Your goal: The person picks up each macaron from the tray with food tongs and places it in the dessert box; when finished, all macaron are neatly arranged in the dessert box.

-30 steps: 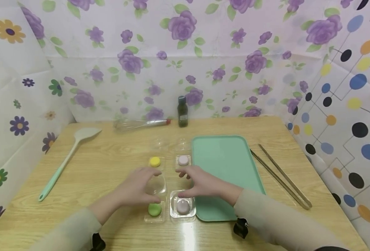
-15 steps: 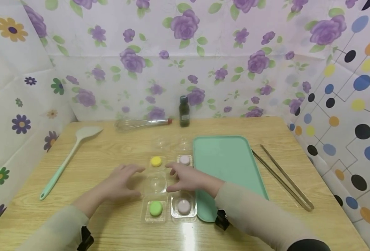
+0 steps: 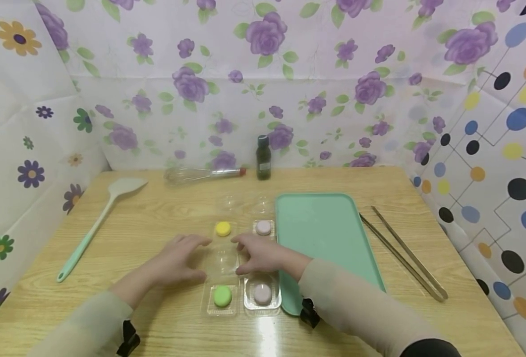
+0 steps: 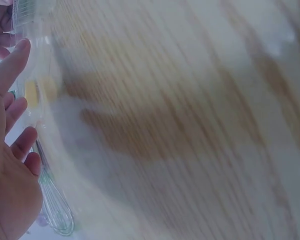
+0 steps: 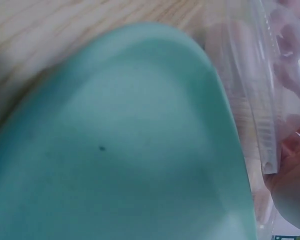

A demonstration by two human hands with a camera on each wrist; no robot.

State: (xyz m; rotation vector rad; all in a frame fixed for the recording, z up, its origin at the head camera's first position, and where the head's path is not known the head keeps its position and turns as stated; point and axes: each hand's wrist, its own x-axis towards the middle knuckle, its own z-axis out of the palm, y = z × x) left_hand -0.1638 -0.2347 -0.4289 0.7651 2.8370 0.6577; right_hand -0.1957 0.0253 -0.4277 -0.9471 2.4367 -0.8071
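Note:
My left hand point(image 3: 173, 263) is at the left edge of a clear plastic lid point(image 3: 223, 263), fingers spread and thumb apart. From the other side my right hand point(image 3: 263, 254) reaches to the same lid, its fingers loosely bent; nothing pinched is visible. The lid opens back from a small clear box that holds a green macaron point(image 3: 222, 296). To its right, a pale purple macaron point(image 3: 263, 294) sits in another clear box, its lid apparently down. Behind the hands lie a yellow macaron point(image 3: 223, 228) and a pale lilac macaron point(image 3: 263, 227) in boxes with raised-back lids.
A mint tray point(image 3: 321, 218) lies right of the boxes, partly under my right forearm. Metal tongs point(image 3: 403, 253) rest beyond it. A whisk point(image 3: 204, 173) and a dark bottle point(image 3: 263, 158) stand along the back; a spatula point(image 3: 95, 223) lies at left.
Both hands have shifted left, the right hand away from the purple macaron's box toward the green one's lid. Over the last half second they barely move.

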